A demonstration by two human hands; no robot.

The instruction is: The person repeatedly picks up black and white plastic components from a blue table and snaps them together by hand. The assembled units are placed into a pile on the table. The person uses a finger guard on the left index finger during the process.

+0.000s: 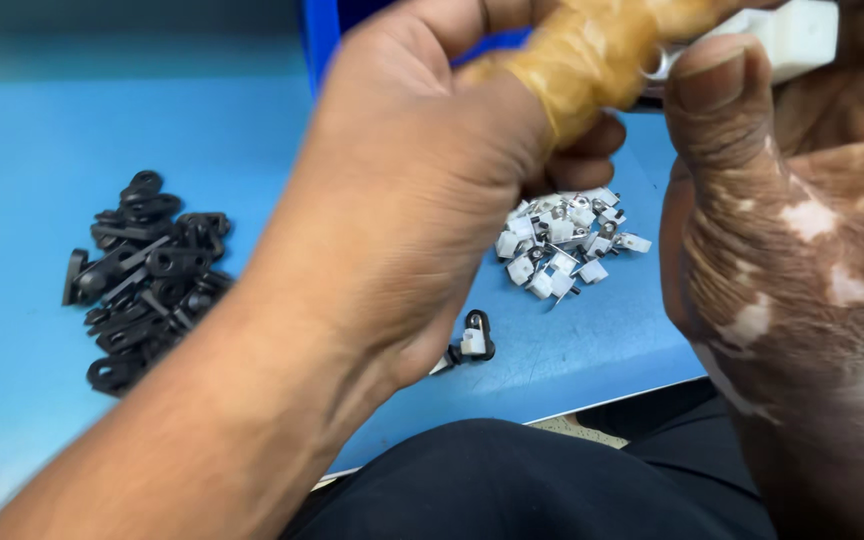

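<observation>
Head view: my left hand (402,190) and right hand (792,210) meet high over the blue tabletop (42,130), both pinched together on a small white plastic part (797,35), my left finger wrapped in tan tape (577,55). Below them lie a pile of white parts (564,245), a heap of black clips (147,275) well to the left, and one joined black-and-white piece (472,340) near the tabletop's edge.

Both arms are bare to the wrist, with no sleeves, watch or rings in view. The left hand (402,190) wears a thin amber rubber finger cot (582,55), wrinkled along the finger, while the right hand (792,230) is ungloved, its thumbnail short. Dark black trousers (512,480) cover the lap below
</observation>
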